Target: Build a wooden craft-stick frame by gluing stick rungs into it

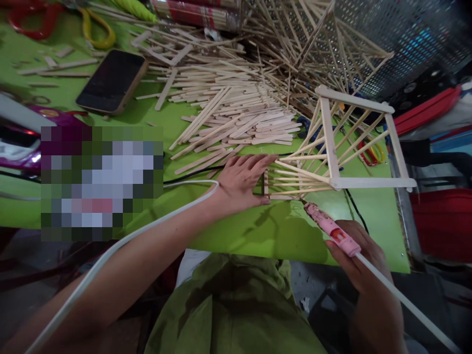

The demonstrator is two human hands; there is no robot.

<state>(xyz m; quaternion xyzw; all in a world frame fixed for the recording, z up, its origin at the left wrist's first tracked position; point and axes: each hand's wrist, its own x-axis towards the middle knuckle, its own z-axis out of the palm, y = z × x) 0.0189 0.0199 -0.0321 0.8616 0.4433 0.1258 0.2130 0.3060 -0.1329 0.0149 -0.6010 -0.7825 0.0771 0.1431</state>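
My left hand (243,181) lies on the green table (280,236), fingers stretched over the narrow end of a wooden stick frame (334,147), thumb pressing a thin stick at its lower edge. My right hand (359,258) is closed round a pink glue gun (332,228). The gun's tip points at the frame's lower sticks, just right of my left thumb. A white glue stick (405,300) juts from the gun's back, past my wrist. The frame is made of flat sticks forming a rectangle with thin skewers fanning across it.
A heap of flat craft sticks (239,118) lies behind my left hand, with a tangle of skewer frames (306,44) further back. A phone (112,81) rests at the left, scissors (98,29) beyond it. A white cable (121,246) runs along my left arm. The table's edge is at the right.
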